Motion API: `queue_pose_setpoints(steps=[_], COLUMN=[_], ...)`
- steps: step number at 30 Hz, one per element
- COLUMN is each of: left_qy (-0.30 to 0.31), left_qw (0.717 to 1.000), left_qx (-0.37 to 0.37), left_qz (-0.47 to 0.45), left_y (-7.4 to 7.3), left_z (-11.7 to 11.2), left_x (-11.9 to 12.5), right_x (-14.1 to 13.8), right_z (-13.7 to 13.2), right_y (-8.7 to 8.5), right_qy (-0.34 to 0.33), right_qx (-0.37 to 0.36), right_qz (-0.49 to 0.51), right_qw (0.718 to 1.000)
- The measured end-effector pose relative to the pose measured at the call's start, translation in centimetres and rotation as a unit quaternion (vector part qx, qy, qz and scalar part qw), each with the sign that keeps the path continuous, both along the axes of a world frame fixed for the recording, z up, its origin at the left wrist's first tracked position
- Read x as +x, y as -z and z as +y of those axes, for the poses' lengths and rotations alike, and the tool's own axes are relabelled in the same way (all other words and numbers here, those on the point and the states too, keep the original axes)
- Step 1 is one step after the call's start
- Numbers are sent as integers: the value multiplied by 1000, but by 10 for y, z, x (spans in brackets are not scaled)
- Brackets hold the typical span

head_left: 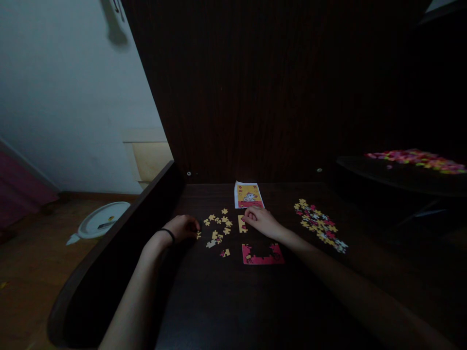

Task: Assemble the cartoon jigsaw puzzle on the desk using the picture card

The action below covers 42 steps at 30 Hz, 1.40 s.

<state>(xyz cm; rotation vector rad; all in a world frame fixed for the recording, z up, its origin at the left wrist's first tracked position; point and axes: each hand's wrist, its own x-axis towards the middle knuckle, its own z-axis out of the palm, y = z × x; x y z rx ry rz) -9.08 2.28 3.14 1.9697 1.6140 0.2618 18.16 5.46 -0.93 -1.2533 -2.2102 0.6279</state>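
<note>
On the dark table, my right hand [261, 222] has its fingers curled together at the right edge of a small joined strip of yellow puzzle pieces [241, 224]. Whatever is between those fingertips is hidden. Farther left, my left hand [184, 227], a dark band on its wrist, is closed beside yellow puzzle pieces [199, 235]; its fingertips are too dark to show a hold. Between the hands lie several loose yellow puzzle pieces [222, 221]. Nearer me is a joined pink puzzle border [262, 260], U-shaped. Behind my right hand lies a reference picture [249, 195] with a white animal.
A heap of mixed puzzle pieces [317, 221] spreads on the table's right. A raised dark side board [120, 243] bounds the left, and a tall dark panel [248, 97] the back. Colourful small items [419, 159] lie on a round surface at right. A white lid-like tray [104, 219] is at lower left.
</note>
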Motion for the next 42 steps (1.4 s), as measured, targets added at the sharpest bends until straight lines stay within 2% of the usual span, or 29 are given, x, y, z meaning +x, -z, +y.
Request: queue_pose_setpoints(steps=[10,30,33,36,39,42], left_qy=[-11,11,3,-7,-20,-44], left_qw=[1000,999,999,988,966,954], left_qx=[-18,-33,-6,19,8,-8], left_qz=[0,29,-34,-152,-256,-297], left_y=[1,-1,-1,-2,-2,-4], left_z=[-1,-2,-1,0,-1,-2], left_x=[2,9,12,18,24,27], right_x=[0,0,-1,-1,-2,-1], right_z=[0,1,1,0,-1,-1], right_y=[0,1,1,-1,-2,-2], right_qy=[2,7,9,12,11,8], right_qx=[9,3,0,-7,-16,-18], right_qz=[3,-10,-9,-10,-5,3], right_qw=[1000,1000,1000,1000,1000,1000])
